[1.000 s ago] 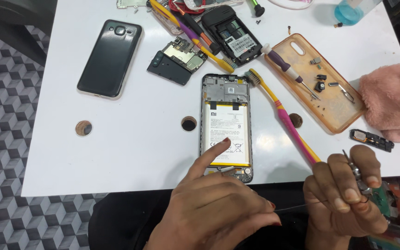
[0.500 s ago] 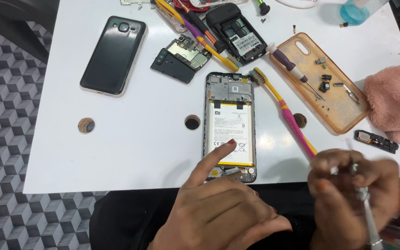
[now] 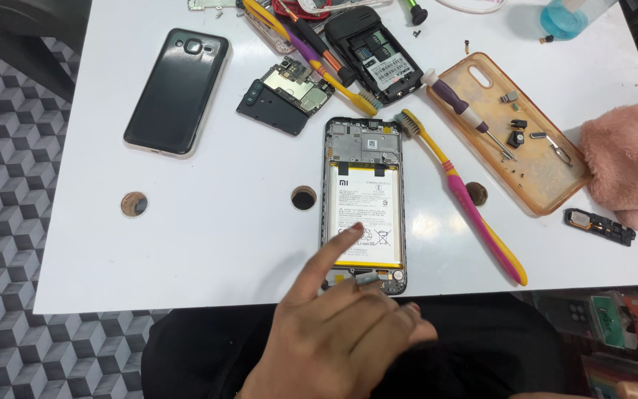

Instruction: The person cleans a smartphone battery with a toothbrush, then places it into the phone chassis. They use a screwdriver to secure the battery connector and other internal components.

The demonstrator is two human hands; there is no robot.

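Head view. An opened smartphone (image 3: 363,203), back cover off, lies face down on the white table (image 3: 208,244) near its front edge, battery (image 3: 367,214) exposed.

The left hand (image 3: 334,332) is over the phone's lower end; its index finger (image 3: 330,258) is extended with the tip on the lower part of the battery, and the other fingers are loosely curled, holding nothing. A small grey piece (image 3: 365,280) lies at the phone's bottom edge, just by the knuckles. Only a sliver of what may be the right hand (image 3: 633,389) shows at the bottom right corner; its state cannot be told.

A yellow-and-pink toothbrush (image 3: 467,199) lies just right of the phone. An orange phone case (image 3: 548,185) further right carries a purple-handled screwdriver (image 3: 467,114) and small loose parts.

Judgement: press on the battery lightly and flat, without flexing it, and keep the finger clear of the exposed board at the bottom.
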